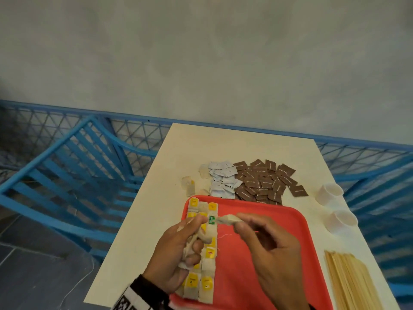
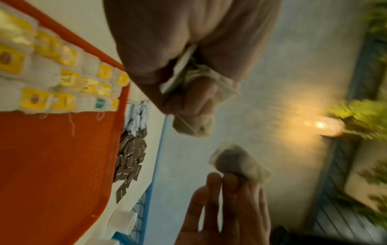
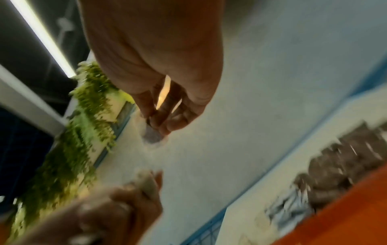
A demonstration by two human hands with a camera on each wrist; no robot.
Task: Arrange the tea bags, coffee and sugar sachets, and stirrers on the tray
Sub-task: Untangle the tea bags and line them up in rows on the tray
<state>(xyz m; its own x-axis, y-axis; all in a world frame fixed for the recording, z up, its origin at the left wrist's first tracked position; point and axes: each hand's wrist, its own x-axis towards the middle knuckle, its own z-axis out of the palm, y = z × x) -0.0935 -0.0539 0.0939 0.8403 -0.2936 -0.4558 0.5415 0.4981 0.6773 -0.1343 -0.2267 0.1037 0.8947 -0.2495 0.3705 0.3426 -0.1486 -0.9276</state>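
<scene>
A red tray (image 1: 257, 253) lies on the cream table, with two columns of yellow-tagged tea bags (image 1: 209, 262) along its left side. My left hand (image 1: 178, 249) hovers over those columns and grips a small bunch of tea bags (image 1: 193, 240). My right hand (image 1: 257, 229) pinches a single tea bag (image 1: 226, 219) by one end above the tray; its string trails toward the left hand. In the left wrist view that tea bag (image 2: 238, 163) hangs at the right hand's fingertips (image 2: 228, 182). In the right wrist view, fingers pinch the blurred bag (image 3: 153, 134).
Beyond the tray lie white sachets (image 1: 222, 180), brown sachets (image 1: 266, 182) and a few loose tea bags (image 1: 190, 186). Two white cups (image 1: 330, 193) stand at the right edge. Wooden stirrers (image 1: 350, 283) lie right of the tray. A blue railing (image 1: 67, 175) surrounds the table.
</scene>
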